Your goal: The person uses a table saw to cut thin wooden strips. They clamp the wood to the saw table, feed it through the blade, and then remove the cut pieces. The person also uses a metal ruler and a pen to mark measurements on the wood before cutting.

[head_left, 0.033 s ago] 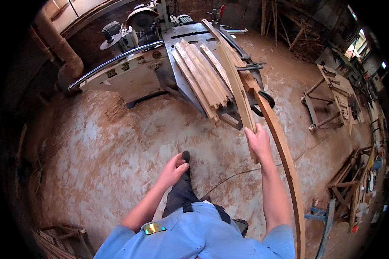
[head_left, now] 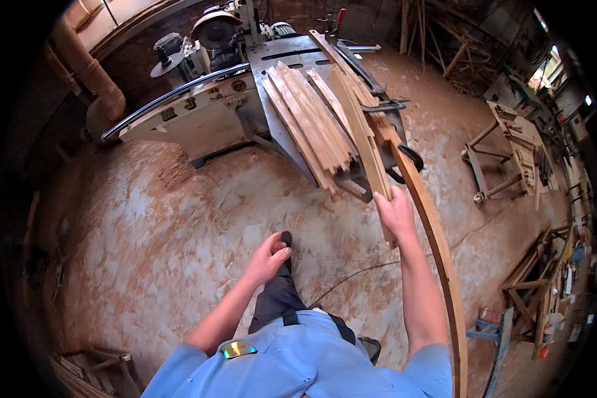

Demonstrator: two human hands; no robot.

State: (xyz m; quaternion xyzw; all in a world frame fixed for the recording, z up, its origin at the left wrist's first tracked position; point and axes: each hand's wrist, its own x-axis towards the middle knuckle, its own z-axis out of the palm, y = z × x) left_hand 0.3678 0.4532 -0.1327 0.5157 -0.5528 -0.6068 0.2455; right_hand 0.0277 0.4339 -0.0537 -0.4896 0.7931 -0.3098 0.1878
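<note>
My right hand (head_left: 395, 215) grips the lower end of a long pale wooden strip (head_left: 359, 132), which slants up over a metal machine table (head_left: 274, 50). Beside it a longer curved timber (head_left: 431, 234) runs from the table down past my right side, with clamps (head_left: 381, 105) on it near the table. Several short rough wooden strips (head_left: 300, 116) lie in a pile on the table. My left hand (head_left: 272, 259) hangs over my leg, fingers loosely curled and apart, holding nothing.
A machine with circular blades (head_left: 163, 68) and a curved rail (head_left: 172, 91) stands ahead, beside a large pipe (head_left: 93, 66). A wheeled wooden trolley (head_left: 504, 152) is at right, wooden frames (head_left: 527, 292) and a blue stand (head_left: 487, 331) lower right. A cable (head_left: 351, 274) crosses the dusty floor.
</note>
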